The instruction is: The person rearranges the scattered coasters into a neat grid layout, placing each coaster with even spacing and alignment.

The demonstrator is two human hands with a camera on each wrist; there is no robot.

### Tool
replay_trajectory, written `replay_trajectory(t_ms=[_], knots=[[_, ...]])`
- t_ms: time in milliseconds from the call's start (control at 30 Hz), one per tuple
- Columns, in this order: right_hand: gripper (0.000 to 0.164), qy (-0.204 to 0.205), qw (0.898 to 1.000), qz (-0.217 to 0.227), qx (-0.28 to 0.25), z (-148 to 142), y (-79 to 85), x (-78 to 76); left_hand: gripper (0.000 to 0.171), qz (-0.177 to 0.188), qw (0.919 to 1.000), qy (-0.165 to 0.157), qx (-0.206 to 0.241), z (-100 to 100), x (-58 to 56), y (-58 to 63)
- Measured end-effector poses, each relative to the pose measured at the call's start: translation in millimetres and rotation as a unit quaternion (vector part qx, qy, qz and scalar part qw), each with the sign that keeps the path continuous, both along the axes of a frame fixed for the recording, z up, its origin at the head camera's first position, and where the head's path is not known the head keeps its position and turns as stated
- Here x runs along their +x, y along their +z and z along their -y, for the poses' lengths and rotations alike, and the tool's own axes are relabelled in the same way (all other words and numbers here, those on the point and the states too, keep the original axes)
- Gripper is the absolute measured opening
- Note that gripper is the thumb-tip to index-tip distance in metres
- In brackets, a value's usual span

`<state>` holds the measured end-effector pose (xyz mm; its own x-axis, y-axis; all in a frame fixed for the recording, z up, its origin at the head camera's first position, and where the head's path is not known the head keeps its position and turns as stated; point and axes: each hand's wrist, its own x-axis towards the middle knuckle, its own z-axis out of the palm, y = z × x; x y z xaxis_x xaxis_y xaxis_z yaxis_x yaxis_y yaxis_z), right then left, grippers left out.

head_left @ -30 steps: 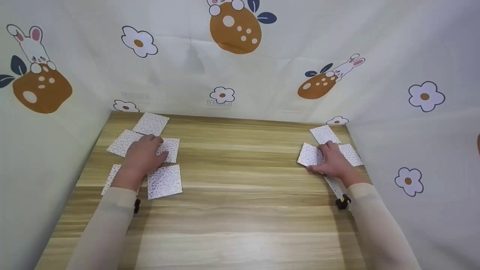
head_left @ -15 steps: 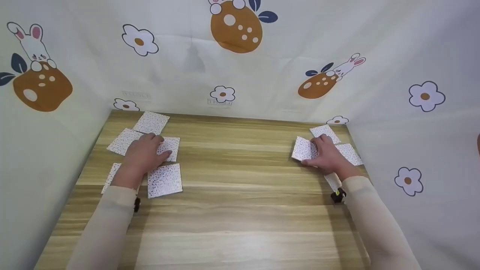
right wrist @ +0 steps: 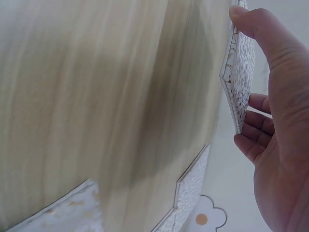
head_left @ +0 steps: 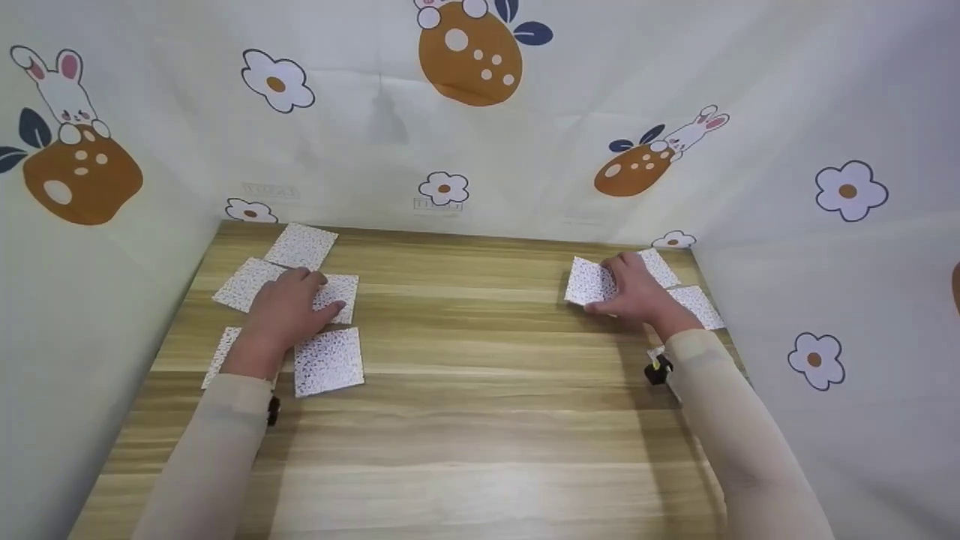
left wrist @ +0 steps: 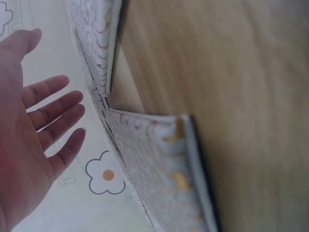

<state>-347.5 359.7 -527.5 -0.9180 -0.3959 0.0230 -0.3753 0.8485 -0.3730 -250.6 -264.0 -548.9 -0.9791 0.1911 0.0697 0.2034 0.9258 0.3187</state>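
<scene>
My right hand (head_left: 637,292) grips a thin square patterned board (head_left: 589,281) by its edges, raised above the table at the back right. In the right wrist view the thumb presses one edge of this white and gold board (right wrist: 240,63), and the other fingers curl at the opposite side. On the left, my left hand (head_left: 289,311) hovers over a group of similar boards, partly covering a middle board (head_left: 343,296). Its fingers are relaxed and apart from the boards, as the left wrist view shows with the palm (left wrist: 19,140) holding nothing.
Around the left hand lie a back board (head_left: 302,246), a left board (head_left: 247,285), a front board (head_left: 328,362) and a partly hidden one (head_left: 220,360). Right boards (head_left: 697,306) lie near the table's (head_left: 480,420) right edge. Printed curtains (head_left: 352,150) enclose the table.
My right hand has lifted the board off the right group and carried it left and toward the back. The left hand stays over its group, its thumb spread slightly wider.
</scene>
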Motion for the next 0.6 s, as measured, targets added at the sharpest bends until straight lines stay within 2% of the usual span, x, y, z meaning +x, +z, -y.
replay_trajectory(t_ms=[333,600], knots=[[0.099,0.039,0.999,0.001,0.022,25,18.8,-17.3,0.064,0.004,1.0,0.001,0.002,-1,0.4,-0.1],[0.095,0.045,0.998,0.013,0.031,44,27.8,-25.9,0.064,0.003,1.0,0.001,0.0,-2,0.8,0.2]])
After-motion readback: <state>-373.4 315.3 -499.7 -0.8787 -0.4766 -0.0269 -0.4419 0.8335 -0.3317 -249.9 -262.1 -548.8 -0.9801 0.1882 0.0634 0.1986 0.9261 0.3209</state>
